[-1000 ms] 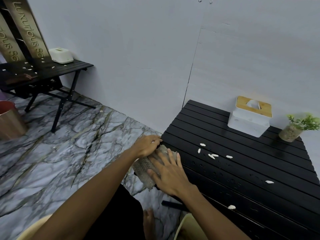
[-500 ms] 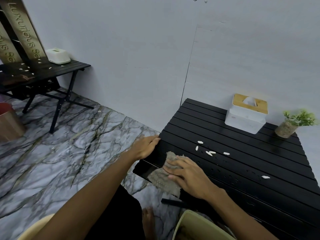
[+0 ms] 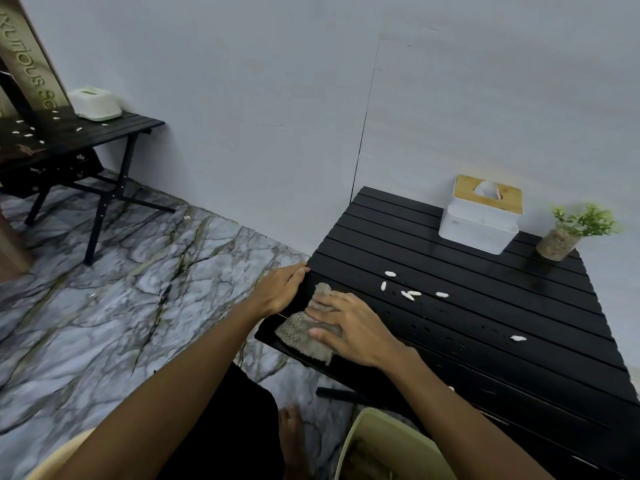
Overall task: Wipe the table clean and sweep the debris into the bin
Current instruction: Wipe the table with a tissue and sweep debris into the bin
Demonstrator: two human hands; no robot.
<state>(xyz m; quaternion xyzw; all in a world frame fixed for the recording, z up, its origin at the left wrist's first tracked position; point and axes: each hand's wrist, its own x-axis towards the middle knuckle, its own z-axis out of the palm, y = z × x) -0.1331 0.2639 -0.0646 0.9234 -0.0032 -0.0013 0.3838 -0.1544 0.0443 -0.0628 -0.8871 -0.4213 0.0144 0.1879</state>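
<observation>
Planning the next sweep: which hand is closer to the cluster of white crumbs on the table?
Right. The right hand presses the cloth just left of the crumbs; the left hand rests farther off, at the table's edge.

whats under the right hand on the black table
A grey cloth, pressed flat on the near corner of the black table by the right hand. Its edges show around the fingers; the part beneath the palm, and whatever lies under the cloth, are covered.
</observation>
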